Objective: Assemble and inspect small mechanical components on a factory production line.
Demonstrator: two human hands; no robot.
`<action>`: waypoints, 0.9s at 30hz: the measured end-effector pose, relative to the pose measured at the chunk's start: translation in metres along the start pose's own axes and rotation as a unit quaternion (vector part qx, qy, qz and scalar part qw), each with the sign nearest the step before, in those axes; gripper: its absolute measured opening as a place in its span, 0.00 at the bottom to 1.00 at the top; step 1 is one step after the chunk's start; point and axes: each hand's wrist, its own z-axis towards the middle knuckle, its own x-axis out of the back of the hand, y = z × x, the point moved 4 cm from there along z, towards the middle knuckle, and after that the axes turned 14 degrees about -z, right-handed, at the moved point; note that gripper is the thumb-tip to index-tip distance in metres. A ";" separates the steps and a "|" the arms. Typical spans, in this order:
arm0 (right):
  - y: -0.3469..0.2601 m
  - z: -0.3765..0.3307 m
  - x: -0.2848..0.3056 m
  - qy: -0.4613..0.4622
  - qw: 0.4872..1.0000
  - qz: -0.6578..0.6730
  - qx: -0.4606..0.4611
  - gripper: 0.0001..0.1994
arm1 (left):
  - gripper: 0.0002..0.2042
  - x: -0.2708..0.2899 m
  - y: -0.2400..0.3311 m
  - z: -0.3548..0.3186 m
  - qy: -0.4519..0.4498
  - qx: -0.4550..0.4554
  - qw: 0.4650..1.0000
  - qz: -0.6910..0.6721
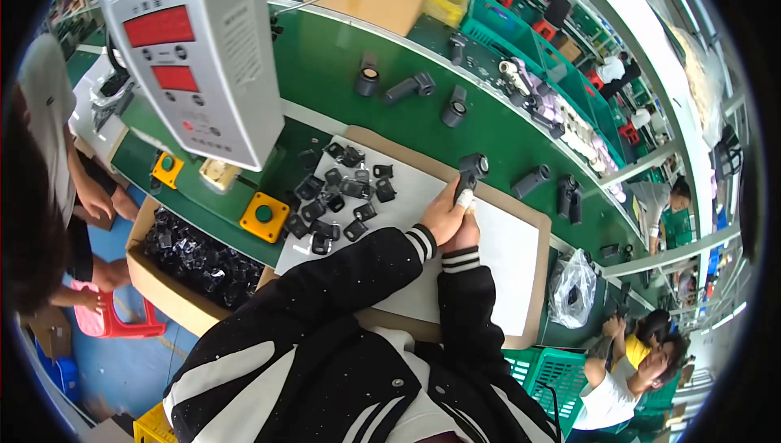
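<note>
Over the white sheet [508, 256], my left hand [442, 217] and my right hand [464, 236] are pressed close together. Both are closed around a dark grey device [472, 168] with a round head and a short handle, its head pointing away from me. White coverings show on fingertips of both hands. Their fingers hide the lower part of the handle. Left of my hands, several small black plastic parts [333, 192] lie loosely scattered on the sheet.
Similar grey devices [455, 108] stand and lie along the green bench. A grey machine head [195, 61] looms at left, above yellow button boxes [264, 217]. A cardboard box [175, 296] holds many black parts. A clear plastic bag [573, 288] lies right; other people sit nearby.
</note>
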 end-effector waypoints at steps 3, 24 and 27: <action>0.021 0.087 0.069 -0.035 0.998 -0.019 -0.047 0.17 | 0.27 -0.006 0.010 -0.009 -0.013 0.018 0.997 0.076; -0.058 0.226 -0.047 0.033 0.736 -0.644 0.203 0.30 | 0.30 -0.023 -0.005 -0.018 -0.010 0.005 0.997 0.080; -0.060 0.232 -0.042 0.086 0.721 -0.657 0.203 0.26 | 0.30 -0.023 -0.002 -0.018 -0.015 0.016 0.996 0.089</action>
